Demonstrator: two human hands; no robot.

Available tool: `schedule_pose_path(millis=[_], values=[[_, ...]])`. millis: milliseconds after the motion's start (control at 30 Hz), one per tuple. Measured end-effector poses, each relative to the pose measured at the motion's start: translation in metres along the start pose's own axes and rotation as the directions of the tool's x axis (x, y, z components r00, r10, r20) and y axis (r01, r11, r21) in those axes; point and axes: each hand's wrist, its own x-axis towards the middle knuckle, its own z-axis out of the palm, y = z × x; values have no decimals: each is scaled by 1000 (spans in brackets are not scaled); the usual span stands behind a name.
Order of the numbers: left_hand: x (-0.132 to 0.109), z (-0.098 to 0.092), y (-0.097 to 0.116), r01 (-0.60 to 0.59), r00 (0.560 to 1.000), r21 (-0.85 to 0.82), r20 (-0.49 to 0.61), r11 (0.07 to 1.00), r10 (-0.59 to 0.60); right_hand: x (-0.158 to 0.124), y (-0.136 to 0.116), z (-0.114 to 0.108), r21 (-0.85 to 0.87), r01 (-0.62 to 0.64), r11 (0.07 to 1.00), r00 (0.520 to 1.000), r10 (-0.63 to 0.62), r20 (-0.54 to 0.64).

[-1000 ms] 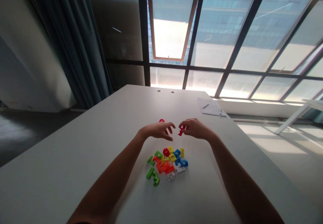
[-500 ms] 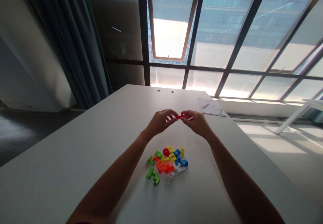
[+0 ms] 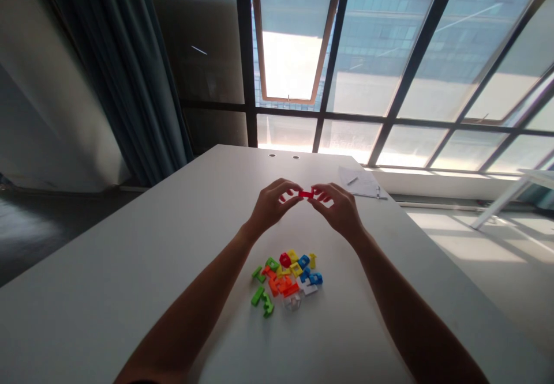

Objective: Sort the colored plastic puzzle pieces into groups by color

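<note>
Here are both hands up over the white bench (image 3: 182, 245), meeting at a small red piece (image 3: 306, 194) of glossy, plastic-looking stuff, short and bar-like, held level between the fingertips. The left hand (image 3: 277, 204) has its grip pinched in on one end, thumb below and fingers curled above; the right hand (image 3: 336, 206) mirrors it, its grip closed down on the other end, and whether that is one block or two joined cannot be told from here. Down between the forearms sits the cluster: chunky green pieces (image 3: 268, 306) with notched outlines on the left, blocky orange pieces (image 3: 285, 286) in the middle, squared yellow pieces (image 3: 296, 269) with holes behind, blue pieces (image 3: 317, 278) on the right, a faceted red block (image 3: 284, 259) toward the back, and a see-through piece (image 3: 292, 302) at the near edge, just by a pale, stepped white piece (image 3: 308, 288). And look at the room: a smooth, matte stretch of bench separates hands from cluster, with a wider sweep running out left to its long slanting edge. Beyond the right hand, near the far right edge, lies flat paper (image 3: 366, 184) with a slim pen (image 3: 352, 181) on it.
</note>
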Motion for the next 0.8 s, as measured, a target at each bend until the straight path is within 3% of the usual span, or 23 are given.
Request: schedule_pose_path(millis=[367, 533, 633, 700, 733, 800], values=[[2, -1, 1, -10, 1000, 143, -6, 990, 11, 0, 4, 3, -31, 0, 1000, 1000, 0, 12], [-4, -8, -31, 161, 972, 308, 117, 938, -205, 0, 10, 3, -66, -88, 994, 995, 91, 48], [-20, -8, -68, 332, 880, 360, 214, 872, -423, -3, 14, 2, -91, -121, 988, 973, 136, 187], [-36, -4, -91, 471, 799, 394, 187, 789, -571, -6, 16, 3, -106, -138, 985, 906, 169, 387], [-45, -1, -101, 546, 758, 412, 130, 730, -639, -9, 18, 5, -115, -146, 982, 838, 185, 513], [-61, 5, -116, 633, 676, 454, 71, 627, -733, -15, 20, 9, -148, -165, 975, 632, 220, 743]])
